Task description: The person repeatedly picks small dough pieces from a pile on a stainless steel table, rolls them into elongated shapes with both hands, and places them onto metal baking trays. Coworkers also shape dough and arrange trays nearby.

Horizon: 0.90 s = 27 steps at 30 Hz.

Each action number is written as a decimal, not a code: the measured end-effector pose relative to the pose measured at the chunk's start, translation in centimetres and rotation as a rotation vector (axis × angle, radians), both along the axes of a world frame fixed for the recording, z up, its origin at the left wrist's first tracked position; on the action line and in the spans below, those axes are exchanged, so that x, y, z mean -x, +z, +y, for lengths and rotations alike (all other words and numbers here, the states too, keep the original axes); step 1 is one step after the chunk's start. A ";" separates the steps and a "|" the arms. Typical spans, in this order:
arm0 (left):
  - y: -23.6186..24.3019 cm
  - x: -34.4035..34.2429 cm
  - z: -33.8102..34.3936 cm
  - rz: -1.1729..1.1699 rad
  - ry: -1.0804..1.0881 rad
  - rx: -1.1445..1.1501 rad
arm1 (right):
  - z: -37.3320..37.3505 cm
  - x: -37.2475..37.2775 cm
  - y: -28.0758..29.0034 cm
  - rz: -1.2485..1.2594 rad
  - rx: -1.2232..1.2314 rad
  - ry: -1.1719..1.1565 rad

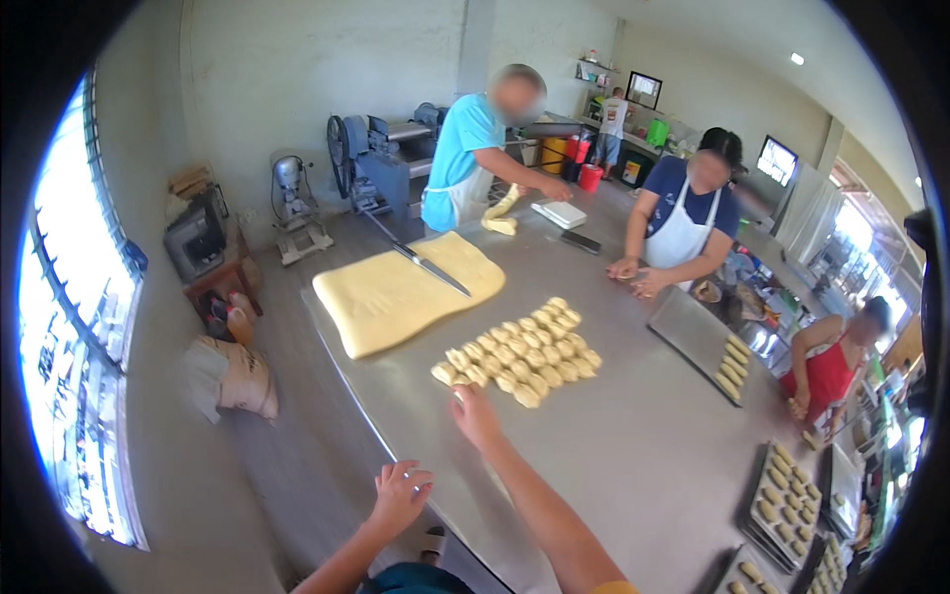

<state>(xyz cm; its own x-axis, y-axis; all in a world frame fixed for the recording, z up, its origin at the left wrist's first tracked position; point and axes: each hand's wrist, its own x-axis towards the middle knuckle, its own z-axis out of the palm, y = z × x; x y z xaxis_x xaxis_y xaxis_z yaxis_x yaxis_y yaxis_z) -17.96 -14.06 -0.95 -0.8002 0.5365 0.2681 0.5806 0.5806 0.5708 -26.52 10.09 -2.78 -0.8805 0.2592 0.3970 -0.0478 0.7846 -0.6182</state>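
Note:
Rows of small pale dough pieces [524,351] lie close together on the metal table [594,465]. My right hand [477,418] reaches to their near left end, its fingers drawn together against the nearest pieces. Whatever sits between those fingertips is hidden. My left hand [400,498], with a ring on one finger, hovers by the table's near left edge; its fingers are loosely bent, apart and hold nothing. Beyond the pieces, a thick slab of dough [406,297] spreads across the far left, with a long knife [435,267] lying on top.
Across the table, a person in light blue [465,139] handles a dough strip [502,213] near a white scale [559,213]. Another in a white apron [683,233] works dough beside a tray [708,342]. Dough-filled trays [787,505] stand at lower right; a sack [242,376] is on the floor.

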 end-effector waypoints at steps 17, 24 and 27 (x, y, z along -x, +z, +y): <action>2.0 11.6 2.0 -0.686 -0.010 -0.411 | -0.2 2.1 0.4 0.035 -0.111 0.112; 8.4 9.5 8.0 -1.495 -0.307 -0.886 | -3.8 -10.4 11.0 0.226 0.290 0.058; 11.8 7.1 9.4 -1.561 -0.467 -0.865 | -3.0 -14.6 13.8 0.240 0.505 -0.108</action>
